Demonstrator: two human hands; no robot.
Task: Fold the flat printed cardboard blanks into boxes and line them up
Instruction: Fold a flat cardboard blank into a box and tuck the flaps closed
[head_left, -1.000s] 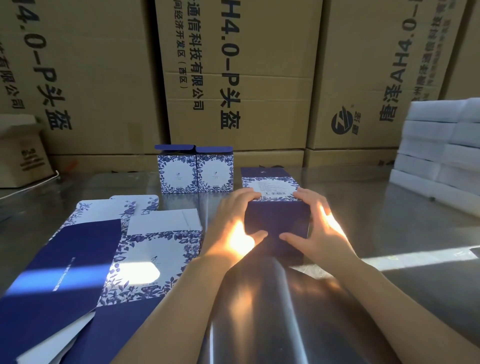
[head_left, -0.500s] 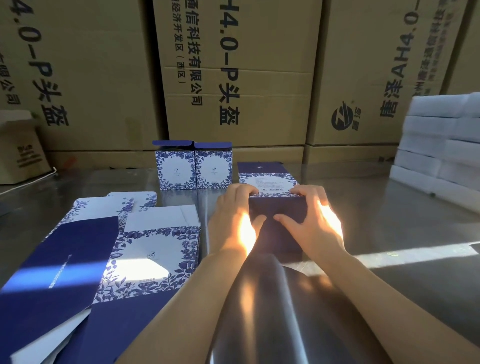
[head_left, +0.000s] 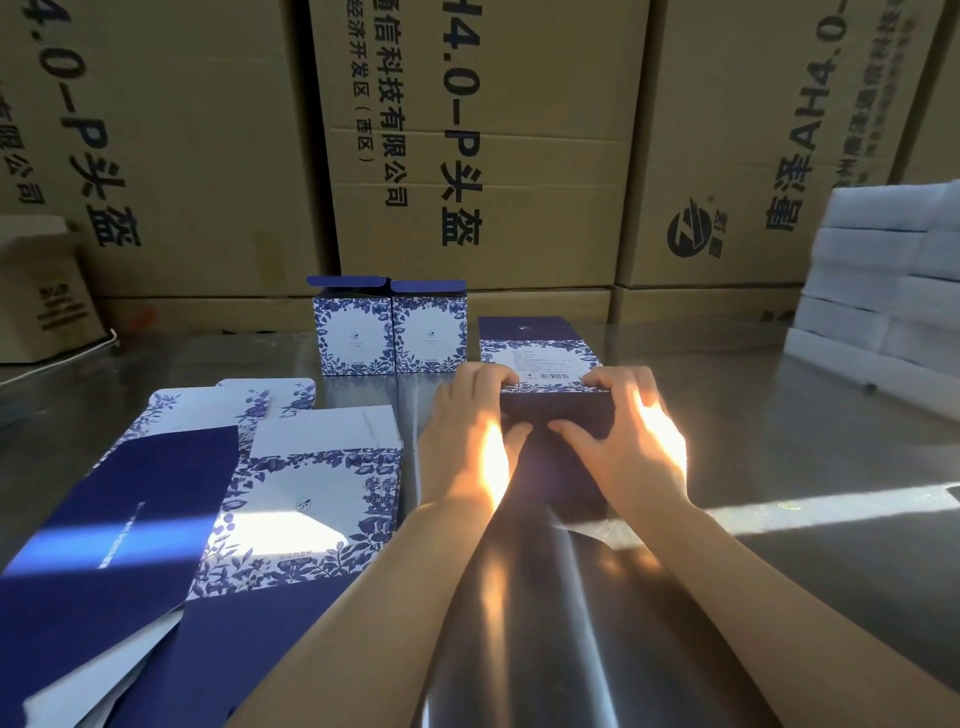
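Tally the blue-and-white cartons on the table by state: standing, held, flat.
Standing boxes: 2
Held box, gripped by left hand and right hand: 1
Flat blanks: at least 2, overlapping
Total: at least 5

We have slid the box (head_left: 556, 413) a little farther up the table toward the two standing boxes (head_left: 389, 335), left hand (head_left: 467, 431) and right hand (head_left: 634, 441) advancing with it, thumbs drawn closer together.
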